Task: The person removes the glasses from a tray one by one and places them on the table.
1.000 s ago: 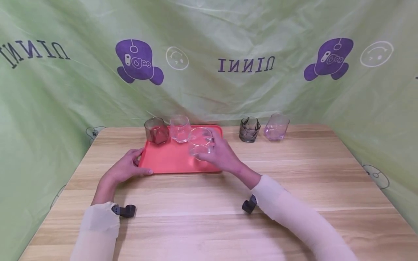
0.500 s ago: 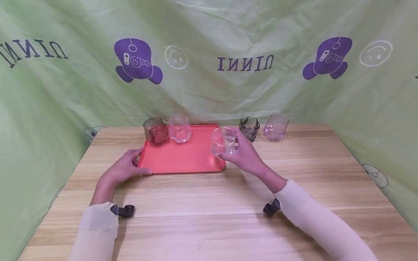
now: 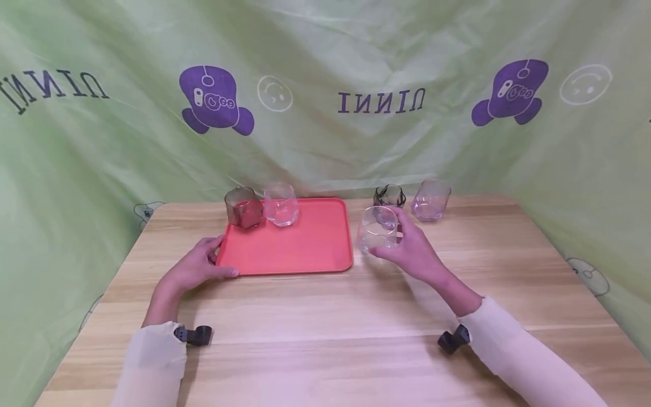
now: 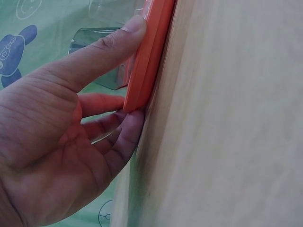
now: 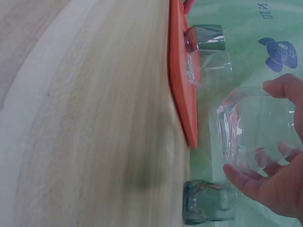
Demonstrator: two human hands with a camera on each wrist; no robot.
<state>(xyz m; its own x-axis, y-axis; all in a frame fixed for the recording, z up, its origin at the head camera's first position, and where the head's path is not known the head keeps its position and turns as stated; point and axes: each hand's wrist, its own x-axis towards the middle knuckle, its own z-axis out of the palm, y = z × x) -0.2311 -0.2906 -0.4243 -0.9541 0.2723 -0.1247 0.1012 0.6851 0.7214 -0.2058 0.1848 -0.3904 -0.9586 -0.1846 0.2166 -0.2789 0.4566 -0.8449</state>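
Note:
My left hand [image 3: 195, 265] grips the near left corner of a red tray [image 3: 305, 249], which lies on the table. In the left wrist view the thumb [image 4: 102, 54] lies along the tray's side and the fingers curl at its corner. My right hand [image 3: 412, 249] holds a clear drinking glass [image 3: 373, 229] just right of the tray. The right wrist view shows this clear glass [image 5: 258, 125] lifted off the table, with thumb and fingers around its wall. A smoky brown glass [image 3: 243, 209] and another clear glass [image 3: 281, 209] stand on the tray's far left part.
Behind the held glass stands a dark grey glass [image 3: 389, 195], partly hidden by it. A pale purple glass [image 3: 431, 202] is to its right, near the table's back edge. A green printed curtain [image 3: 315, 152] hangs behind the wooden table [image 3: 305, 339].
My right hand has carried the clear glass rightward, from over the tray to beside its right edge. The left hand and the tray stay in place.

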